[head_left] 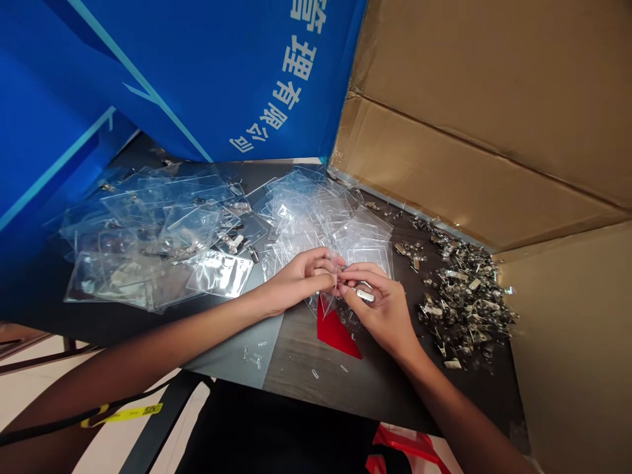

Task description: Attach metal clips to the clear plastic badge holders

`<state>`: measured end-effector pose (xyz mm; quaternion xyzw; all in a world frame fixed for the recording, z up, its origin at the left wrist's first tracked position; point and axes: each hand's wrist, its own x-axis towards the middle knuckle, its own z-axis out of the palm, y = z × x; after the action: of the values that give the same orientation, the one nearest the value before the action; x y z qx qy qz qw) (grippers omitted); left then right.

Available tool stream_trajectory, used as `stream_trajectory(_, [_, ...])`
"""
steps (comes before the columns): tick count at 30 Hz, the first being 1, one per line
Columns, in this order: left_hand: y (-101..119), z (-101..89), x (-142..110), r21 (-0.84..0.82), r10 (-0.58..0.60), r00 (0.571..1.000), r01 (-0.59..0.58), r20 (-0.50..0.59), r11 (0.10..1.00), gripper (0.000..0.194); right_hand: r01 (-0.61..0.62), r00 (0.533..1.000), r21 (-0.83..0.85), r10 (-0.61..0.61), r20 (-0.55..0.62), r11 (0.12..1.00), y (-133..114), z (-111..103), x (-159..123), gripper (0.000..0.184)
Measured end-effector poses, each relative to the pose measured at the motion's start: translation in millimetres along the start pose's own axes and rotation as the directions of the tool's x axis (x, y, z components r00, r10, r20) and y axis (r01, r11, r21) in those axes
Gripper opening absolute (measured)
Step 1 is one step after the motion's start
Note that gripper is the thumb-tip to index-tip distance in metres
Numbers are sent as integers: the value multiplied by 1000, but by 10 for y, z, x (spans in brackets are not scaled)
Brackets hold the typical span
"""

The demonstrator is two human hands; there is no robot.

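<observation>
Lying far left, overlapping clear holders (111, 280) on the dark table (296, 368). Then the left hand (311, 275), thumb and fingers pinching one clear sleeve (330, 301); sleeve seen nearly edge-on, long axis pointing roughly away from the body, near corner over a red piece (338, 334). Just right of it, a metal clip (365, 296), nearer the right hand (382, 308), framed by that hand's curled fingers and thumb. Clip lies crosswise to the sleeve, right end slightly nearer the body. Right thumb and forefinger pinch close by the sleeve's edge, apparently holding the clip's strap; exact contact too small to tell. Farther right, well apart, heaped loose clips (469, 289).
</observation>
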<state>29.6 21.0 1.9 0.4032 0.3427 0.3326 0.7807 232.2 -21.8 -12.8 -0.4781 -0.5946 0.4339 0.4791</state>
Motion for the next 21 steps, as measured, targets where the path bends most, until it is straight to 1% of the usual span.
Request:
stream_trajectory(2, [-6, 9, -10, 49, 11, 1000, -10, -18, 999, 34, -17, 1000, -25, 16, -16, 1000, -29, -1, 10, 12])
stream_trajectory(4, [2, 16, -23, 105, 24, 999, -21, -26, 994, 30, -64, 997, -4, 64, -35, 998, -39, 1, 20, 8])
stream_trajectory(6, [17, 20, -34, 161, 34, 999, -34, 1, 986, 27, -128, 991, 39, 129, -27, 991, -28, 4, 27, 9])
stream_trajectory(9, [41, 30, -46, 228, 30, 998, -41, 51, 973, 27, -198, 980, 61, 196, 33, 978, 8, 1, 28, 12])
stream_trajectory(11, [59, 40, -51, 275, 28, 999, -39, 43, 961, 27, -203, 978, 27, 201, 52, 979, 21, -8, 25, 12])
stream_trajectory(14, [91, 52, -54, 348, 59, 998, -44, -31, 937, 31, -186, 982, -24, 186, 27, 982, 1, -22, 16, 9])
stream_trajectory(16, [107, 52, -52, 378, 83, 994, -49, -74, 924, 34, -181, 983, 19, 180, 25, 983, -34, -26, 6, 8])
stream_trajectory(18, [107, 46, -47, 383, 107, 989, -61, -98, 922, 34, -181, 983, 106, 177, 46, 978, -75, -25, -6, 10])
stream_trajectory(21, [71, 36, -38, 324, 112, 988, -72, -109, 943, 31, -197, 978, 195, 180, 101, 961, -119, -23, -16, 16])
